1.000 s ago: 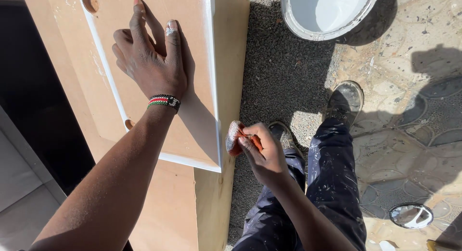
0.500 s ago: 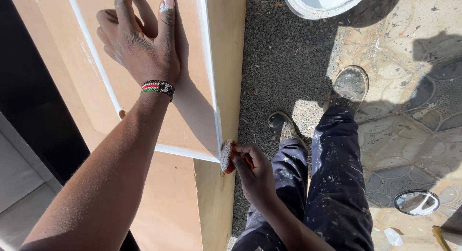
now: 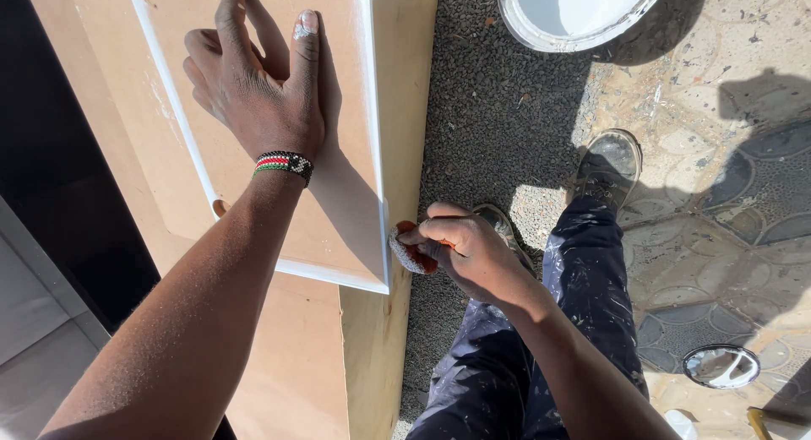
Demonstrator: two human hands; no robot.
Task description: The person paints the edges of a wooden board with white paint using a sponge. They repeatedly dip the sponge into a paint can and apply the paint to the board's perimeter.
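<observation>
My left hand (image 3: pixel 258 89) lies flat, fingers spread, on a tan board panel (image 3: pixel 338 195) with white-painted edges; a beaded bracelet (image 3: pixel 283 164) is on that wrist. The panel rests on a larger tan board (image 3: pixel 296 364). My right hand (image 3: pixel 465 250) pinches a small folded piece of reddish sandpaper (image 3: pixel 410 254) and holds it against the panel's white right edge near its lower corner. My paint-spattered dark trousers (image 3: pixel 583 279) and two dusty shoes (image 3: pixel 608 165) show below the hand.
A white bucket (image 3: pixel 574 13) stands at the top on grey gravel (image 3: pixel 498 111). Patterned stone paving (image 3: pixel 726 195) lies to the right, with a round metal lid (image 3: pixel 721 366) on it. A dark gap (image 3: pixel 51 195) runs along the board's left side.
My right hand with the sandpaper has slid along the panel's right edge, from beyond the lower corner to just above it. My left hand stays pressed on the panel.
</observation>
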